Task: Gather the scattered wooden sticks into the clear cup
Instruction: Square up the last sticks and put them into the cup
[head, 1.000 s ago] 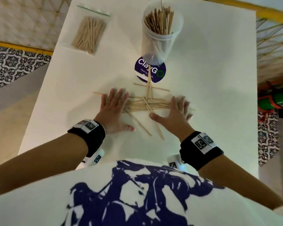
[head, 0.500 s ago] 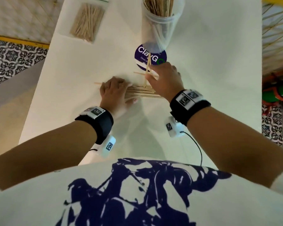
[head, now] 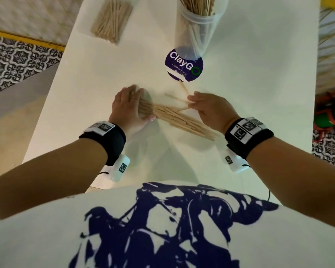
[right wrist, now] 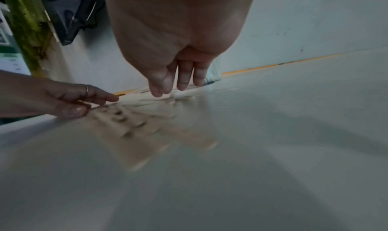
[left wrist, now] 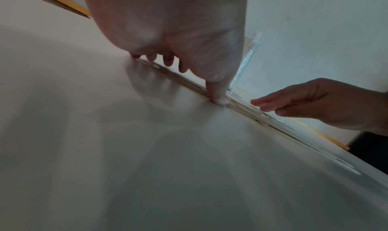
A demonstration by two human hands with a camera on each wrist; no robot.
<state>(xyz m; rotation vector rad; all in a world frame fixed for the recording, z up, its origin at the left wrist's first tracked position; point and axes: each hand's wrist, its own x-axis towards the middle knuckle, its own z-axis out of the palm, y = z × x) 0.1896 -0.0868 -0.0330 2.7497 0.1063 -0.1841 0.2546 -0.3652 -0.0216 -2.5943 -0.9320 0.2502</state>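
A white table point(head: 259, 113) fills the middle of the head view, patterned floor tiles point(head: 17, 62) at left. The wooden sticks point(head: 174, 118) lie bunched mid-frame. The left hand point(head: 127, 108), fingers straight, presses their left end; the right hand point(head: 211, 110) rests flat-fingered on loose ones. The clear cup point(head: 197, 22) stands top centre above a purple sticker point(head: 184, 65); bagged sticks point(head: 111, 18) upper left.

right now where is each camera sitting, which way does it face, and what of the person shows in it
Head: above, facing down the table at stick pile and clear cup; both forearms, shirt.
Left wrist: low, facing along left hand; right hand beyond.
Right wrist: low, facing along right hand; left hand opposite.
Shared: all show both hands at the pile.
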